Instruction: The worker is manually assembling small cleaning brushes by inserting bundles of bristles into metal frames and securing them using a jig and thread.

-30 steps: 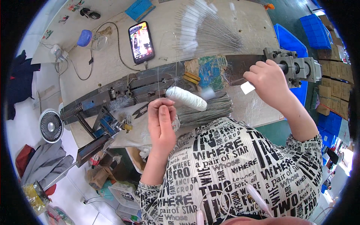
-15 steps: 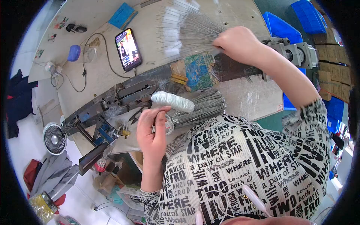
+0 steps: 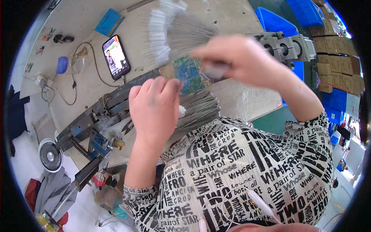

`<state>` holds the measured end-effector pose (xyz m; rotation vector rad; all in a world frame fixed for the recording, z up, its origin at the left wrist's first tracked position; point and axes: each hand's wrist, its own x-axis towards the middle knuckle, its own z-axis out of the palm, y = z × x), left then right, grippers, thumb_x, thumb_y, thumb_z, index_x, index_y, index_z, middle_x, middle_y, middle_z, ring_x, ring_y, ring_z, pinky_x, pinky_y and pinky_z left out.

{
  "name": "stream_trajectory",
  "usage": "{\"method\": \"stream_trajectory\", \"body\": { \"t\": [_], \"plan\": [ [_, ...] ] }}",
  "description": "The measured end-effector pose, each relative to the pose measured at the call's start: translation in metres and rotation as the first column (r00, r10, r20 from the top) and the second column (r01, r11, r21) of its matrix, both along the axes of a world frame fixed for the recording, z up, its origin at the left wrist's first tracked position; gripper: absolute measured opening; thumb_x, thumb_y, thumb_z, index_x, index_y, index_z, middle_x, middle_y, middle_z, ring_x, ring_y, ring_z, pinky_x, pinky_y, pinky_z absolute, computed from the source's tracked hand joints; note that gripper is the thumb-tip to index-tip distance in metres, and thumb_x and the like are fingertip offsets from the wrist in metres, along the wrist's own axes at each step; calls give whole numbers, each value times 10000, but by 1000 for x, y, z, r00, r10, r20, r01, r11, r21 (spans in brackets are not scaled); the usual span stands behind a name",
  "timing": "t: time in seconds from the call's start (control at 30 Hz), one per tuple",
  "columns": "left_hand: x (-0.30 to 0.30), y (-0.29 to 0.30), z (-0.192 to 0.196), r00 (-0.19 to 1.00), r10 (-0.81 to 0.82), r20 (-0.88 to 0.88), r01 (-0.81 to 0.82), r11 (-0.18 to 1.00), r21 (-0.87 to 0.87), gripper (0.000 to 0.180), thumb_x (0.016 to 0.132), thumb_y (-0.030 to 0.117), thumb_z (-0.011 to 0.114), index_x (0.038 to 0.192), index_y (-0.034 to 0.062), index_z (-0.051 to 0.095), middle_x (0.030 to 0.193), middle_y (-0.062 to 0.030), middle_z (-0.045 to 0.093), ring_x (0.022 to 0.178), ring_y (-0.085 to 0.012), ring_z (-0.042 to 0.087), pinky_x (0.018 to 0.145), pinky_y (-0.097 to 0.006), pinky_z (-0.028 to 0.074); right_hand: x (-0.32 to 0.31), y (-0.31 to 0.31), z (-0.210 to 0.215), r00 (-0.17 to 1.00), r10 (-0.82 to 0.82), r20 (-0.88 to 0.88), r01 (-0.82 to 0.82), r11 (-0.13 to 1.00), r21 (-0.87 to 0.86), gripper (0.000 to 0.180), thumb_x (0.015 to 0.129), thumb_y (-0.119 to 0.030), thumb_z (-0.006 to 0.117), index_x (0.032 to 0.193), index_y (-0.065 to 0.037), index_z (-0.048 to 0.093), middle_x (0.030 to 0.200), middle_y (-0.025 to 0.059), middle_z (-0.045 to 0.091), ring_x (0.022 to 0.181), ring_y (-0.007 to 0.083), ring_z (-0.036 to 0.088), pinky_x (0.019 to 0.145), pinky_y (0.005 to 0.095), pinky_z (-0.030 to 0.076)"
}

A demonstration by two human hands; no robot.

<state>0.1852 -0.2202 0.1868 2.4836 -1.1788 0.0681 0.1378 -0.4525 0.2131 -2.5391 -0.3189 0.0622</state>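
My left hand (image 3: 154, 108) is raised over the near edge of the bench. Its fingers are bent and pressed together; what they hold, if anything, is hidden. Behind it lies a thick bundle of thin grey wires (image 3: 203, 108), and the end of a white wrapped roll (image 3: 181, 112) peeks out beside the palm. Further right, my right hand (image 3: 243, 60) is smeared by motion, with a pale blurred patch below its fingers that I cannot identify. Beyond that hand, thin wires (image 3: 189, 33) lie fanned out, with white strips (image 3: 157, 40) along their left ends.
A phone (image 3: 116, 57) with a lit screen lies at the left of the bench, its cable beside it. A dark metal bench tool (image 3: 100, 112) runs along the front left. A metal clamp-like machine (image 3: 288, 46) stands right, near blue bins (image 3: 266, 19). A small fan (image 3: 50, 155) is at far left.
My left hand has risen and turned back-up, now covering most of the white roll. My right hand has come left and down from the fanned wires. The whole view has shifted slightly.
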Motion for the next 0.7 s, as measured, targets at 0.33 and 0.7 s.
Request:
{"method": "stream_trajectory", "body": {
  "t": [0.33,0.7],
  "plan": [
    [-39,94,-50,661,357,-660,-694,626,-356,312,988,216,559,1218,6,546,1036,-65,595,993,-163,558,867,-309,460,39,79,-51,955,247,164,-241,969,-59,267,707,-84,682,967,-129,639,888,38,616,790,272,618,717,394,490],
    [-26,64,-108,513,154,-844,-417,905,-89,506,900,238,658,1269,-27,433,1138,-181,596,1056,-312,599,916,-392,456,48,83,-49,964,262,48,-263,964,37,289,723,-26,650,1001,-105,640,917,51,640,864,300,624,727,424,489]
  ]
}}
